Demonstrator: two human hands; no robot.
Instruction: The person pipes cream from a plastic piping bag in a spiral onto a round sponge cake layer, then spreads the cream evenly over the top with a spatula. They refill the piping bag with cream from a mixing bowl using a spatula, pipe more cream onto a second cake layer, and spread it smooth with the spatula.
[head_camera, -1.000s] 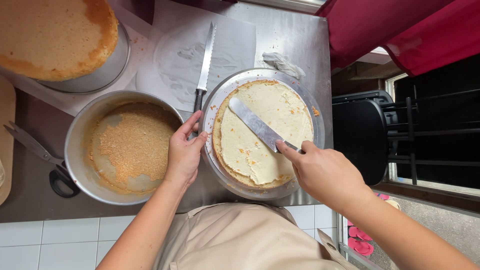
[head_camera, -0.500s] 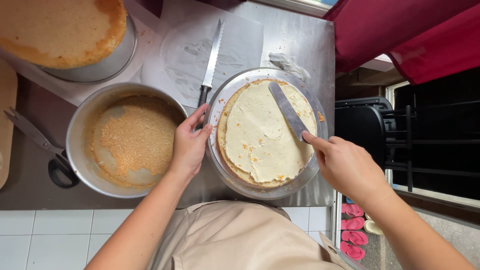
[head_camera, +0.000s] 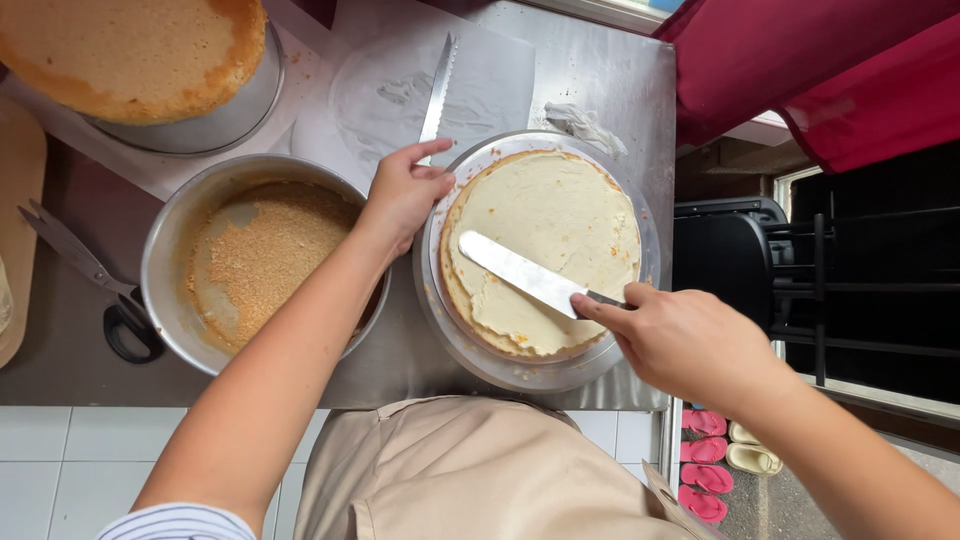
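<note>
Both hands are busy: my right hand (head_camera: 690, 345) grips a spatula (head_camera: 525, 275) by its handle, blade lying flat across the cream on the cake (head_camera: 545, 250), pointing toward ten o'clock. My left hand (head_camera: 405, 195) curls loosely on the rim of the plate (head_camera: 440, 310) at nine o'clock, holding nothing else. Cake and plate sit on the steel table (head_camera: 610, 70) in front of me. At twelve o'clock lies a serrated knife (head_camera: 437, 90) on paper (head_camera: 500, 80). At nine o'clock stands a crumb-lined pan (head_camera: 160, 250), scissors (head_camera: 90, 285) beyond it. At ten o'clock sits another sponge (head_camera: 130, 50).
</note>
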